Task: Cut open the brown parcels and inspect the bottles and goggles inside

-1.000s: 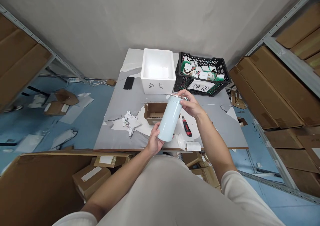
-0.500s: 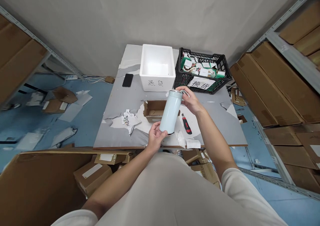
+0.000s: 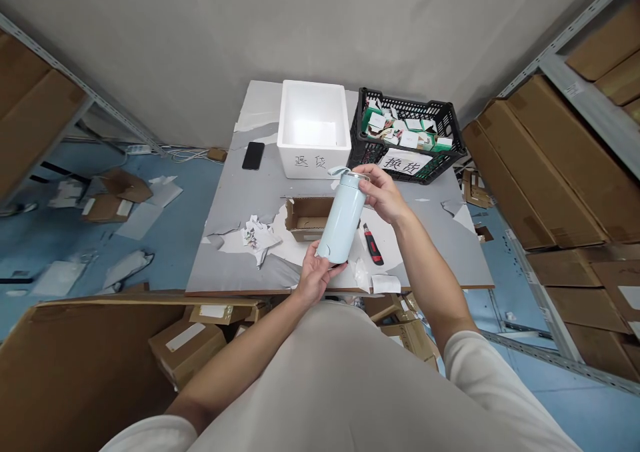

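A pale blue thermos bottle (image 3: 342, 220) is held tilted above the table, its top leaning to the right. My left hand (image 3: 315, 275) is closed around its base from below. At the top, my right hand (image 3: 383, 192) grips the bottle by its lid and neck. A light blue strap loop (image 3: 339, 171) sticks out to the left of the lid. Behind the bottle lies an open cardboard box (image 3: 306, 219), partly hidden by it. On the table to the right of the bottle is a red and black utility knife (image 3: 373, 245).
A white foam box (image 3: 314, 162) and a black crate (image 3: 440, 165) of small cartons stand at the back of the table (image 3: 240, 192). A phone (image 3: 253, 156) and crumpled paper (image 3: 259, 237) lie left. Shelves with cardboard boxes (image 3: 545, 165) flank the right side.
The bottle has turned about its length, so its strap loop now points left instead of right. My right hand has shifted its hold at the lid; my left hand still supports the base.
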